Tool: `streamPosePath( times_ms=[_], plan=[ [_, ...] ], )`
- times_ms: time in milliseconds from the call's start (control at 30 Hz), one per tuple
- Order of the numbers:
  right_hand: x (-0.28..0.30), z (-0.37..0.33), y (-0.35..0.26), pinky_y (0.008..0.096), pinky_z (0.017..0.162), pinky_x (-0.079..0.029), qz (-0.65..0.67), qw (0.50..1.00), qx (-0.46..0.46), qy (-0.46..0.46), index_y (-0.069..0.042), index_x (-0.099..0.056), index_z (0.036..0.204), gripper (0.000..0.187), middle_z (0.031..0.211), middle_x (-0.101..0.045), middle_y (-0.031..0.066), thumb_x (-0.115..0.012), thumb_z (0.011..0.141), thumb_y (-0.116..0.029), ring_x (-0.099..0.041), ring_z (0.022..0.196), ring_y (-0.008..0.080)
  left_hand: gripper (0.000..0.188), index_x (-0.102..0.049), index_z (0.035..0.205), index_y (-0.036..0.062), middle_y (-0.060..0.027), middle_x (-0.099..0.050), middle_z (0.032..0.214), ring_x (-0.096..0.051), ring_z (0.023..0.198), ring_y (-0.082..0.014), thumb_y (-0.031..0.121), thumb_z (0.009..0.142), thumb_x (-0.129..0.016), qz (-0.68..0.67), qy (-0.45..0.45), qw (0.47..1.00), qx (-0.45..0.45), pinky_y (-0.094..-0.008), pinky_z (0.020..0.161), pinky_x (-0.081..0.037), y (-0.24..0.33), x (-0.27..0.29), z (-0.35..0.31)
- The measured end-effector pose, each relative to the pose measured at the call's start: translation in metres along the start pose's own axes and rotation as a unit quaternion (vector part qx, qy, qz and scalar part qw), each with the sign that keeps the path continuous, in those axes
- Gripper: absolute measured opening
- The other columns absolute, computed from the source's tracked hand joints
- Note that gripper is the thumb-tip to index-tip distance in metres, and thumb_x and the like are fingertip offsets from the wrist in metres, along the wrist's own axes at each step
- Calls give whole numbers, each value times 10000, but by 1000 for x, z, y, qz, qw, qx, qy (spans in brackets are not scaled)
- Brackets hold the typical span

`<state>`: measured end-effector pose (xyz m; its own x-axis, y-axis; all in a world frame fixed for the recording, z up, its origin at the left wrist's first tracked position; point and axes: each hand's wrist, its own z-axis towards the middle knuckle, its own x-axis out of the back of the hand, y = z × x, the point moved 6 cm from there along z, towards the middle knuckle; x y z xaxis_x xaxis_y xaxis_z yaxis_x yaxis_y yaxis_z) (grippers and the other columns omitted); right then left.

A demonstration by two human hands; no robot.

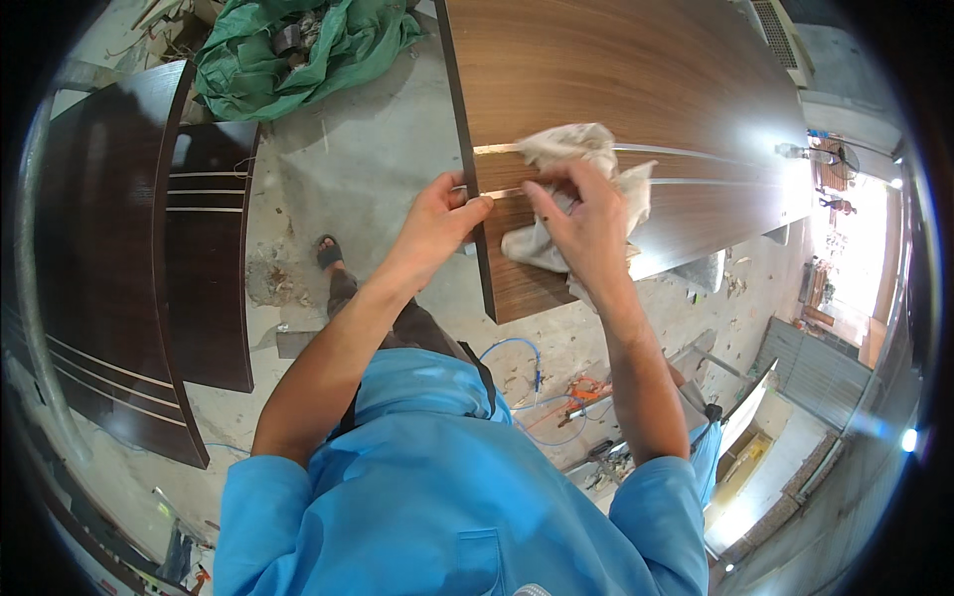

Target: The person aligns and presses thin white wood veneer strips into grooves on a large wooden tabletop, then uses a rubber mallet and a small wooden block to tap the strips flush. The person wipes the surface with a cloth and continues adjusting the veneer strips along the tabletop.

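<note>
A brown wood-grain panel (616, 79) lies in front of me, with two thin shiny metal strips (676, 182) running along it. At its left edge, my left hand (434, 221) is closed, thumb and fingers pinched around the end of the nearer strip where it meets the edge. My right hand (588, 214) rests over the panel with curled fingers, closed on a crumpled white cloth (568, 144). Folds of the cloth spread out on both sides of that hand. Its thumb and forefinger tips are close to the nearer strip; the other fingertips are hidden.
Two dark panels with pale strips (204, 258) stand at the left beside a metal pipe (35, 268). A green sheet holding scraps (298, 60) lies at the far left. Blue hose (512, 341), orange cord (586, 390) and debris lie on the floor. A fan (840, 157) stands far right.
</note>
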<state>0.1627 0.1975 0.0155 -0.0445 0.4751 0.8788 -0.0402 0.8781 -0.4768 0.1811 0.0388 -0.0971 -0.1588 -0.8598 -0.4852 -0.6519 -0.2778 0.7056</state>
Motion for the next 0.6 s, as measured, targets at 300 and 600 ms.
streamPosePath(
  times_ms=[300, 600],
  plan=[
    [1, -15, 31, 414, 689, -496, -44, 996, -29, 66, -34, -698, 940, 394, 861, -698, 157, -852, 821, -376, -659, 785, 269, 460, -486, 1388, 4, -99, -660, 1258, -631, 1133, -158, 184, 1008, -673, -9, 50, 997, -54, -355, 973, -505, -18, -13, 9],
    [-8, 7, 33, 465, 621, -496, 22, 985, -93, -141, -8, -736, 794, 356, 654, -626, 212, -775, 875, -352, -630, 632, 394, 462, -514, 1253, -49, -146, -658, 1182, -648, 1076, -190, 124, 898, -753, -65, 121, 990, -39, -344, 937, -529, -10, -26, 10]
  ],
)
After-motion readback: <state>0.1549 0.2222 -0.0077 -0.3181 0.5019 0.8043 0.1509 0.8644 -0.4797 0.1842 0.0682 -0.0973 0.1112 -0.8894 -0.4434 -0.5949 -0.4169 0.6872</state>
